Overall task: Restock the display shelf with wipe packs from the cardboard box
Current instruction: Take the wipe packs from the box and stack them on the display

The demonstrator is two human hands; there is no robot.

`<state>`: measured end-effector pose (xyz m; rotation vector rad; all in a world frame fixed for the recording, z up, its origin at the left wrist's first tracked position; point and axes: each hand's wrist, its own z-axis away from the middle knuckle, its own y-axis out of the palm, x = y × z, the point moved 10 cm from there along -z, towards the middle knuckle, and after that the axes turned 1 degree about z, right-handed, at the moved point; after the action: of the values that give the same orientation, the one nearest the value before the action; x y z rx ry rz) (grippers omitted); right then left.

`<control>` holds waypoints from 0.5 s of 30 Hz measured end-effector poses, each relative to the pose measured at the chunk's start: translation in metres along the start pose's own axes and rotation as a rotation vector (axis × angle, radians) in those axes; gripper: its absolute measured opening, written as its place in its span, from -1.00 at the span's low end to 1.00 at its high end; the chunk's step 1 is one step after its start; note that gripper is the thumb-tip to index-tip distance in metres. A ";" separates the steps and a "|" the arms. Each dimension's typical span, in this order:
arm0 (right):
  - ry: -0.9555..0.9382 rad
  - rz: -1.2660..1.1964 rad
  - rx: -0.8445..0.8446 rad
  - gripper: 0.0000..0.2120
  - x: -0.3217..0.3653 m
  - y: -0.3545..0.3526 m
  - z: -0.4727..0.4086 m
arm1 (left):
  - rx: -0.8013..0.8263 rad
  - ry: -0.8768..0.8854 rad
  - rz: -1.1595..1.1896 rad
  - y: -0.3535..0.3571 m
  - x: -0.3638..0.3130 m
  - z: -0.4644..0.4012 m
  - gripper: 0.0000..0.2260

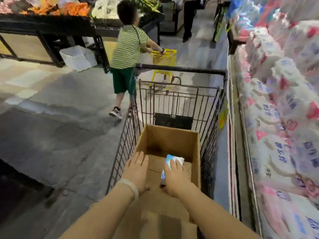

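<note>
One wipe pack (173, 161) lies under the right hand's (176, 178) grip.

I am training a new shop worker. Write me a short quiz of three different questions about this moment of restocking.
1. True or false: the cardboard box sits inside the black cart.
2. Which hand lies on the wipe pack? A) left hand B) right hand C) both
3. Fill in: the display shelf stands to the person's ____ side.

Key: 1. true; 2. B; 3. right
</note>
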<state>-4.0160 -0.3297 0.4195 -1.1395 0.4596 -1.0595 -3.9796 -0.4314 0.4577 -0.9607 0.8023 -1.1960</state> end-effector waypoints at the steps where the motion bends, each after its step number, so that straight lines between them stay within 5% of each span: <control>1: 0.051 -0.037 0.021 -0.30 -0.009 0.007 -0.011 | 0.020 0.032 -0.015 0.004 -0.002 -0.018 -0.09; 12: 0.615 -0.620 0.244 -0.18 -0.086 0.164 -0.100 | 0.281 0.333 -0.073 0.111 -0.026 -0.226 -0.21; 15: 0.742 -0.789 0.270 -0.09 -0.088 0.226 -0.120 | 0.390 0.347 -0.043 0.160 -0.035 -0.261 -0.07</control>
<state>-4.0494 -0.3072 0.1519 -0.6422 0.4188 -2.1887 -4.1601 -0.4287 0.2082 -0.4577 0.7805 -1.5141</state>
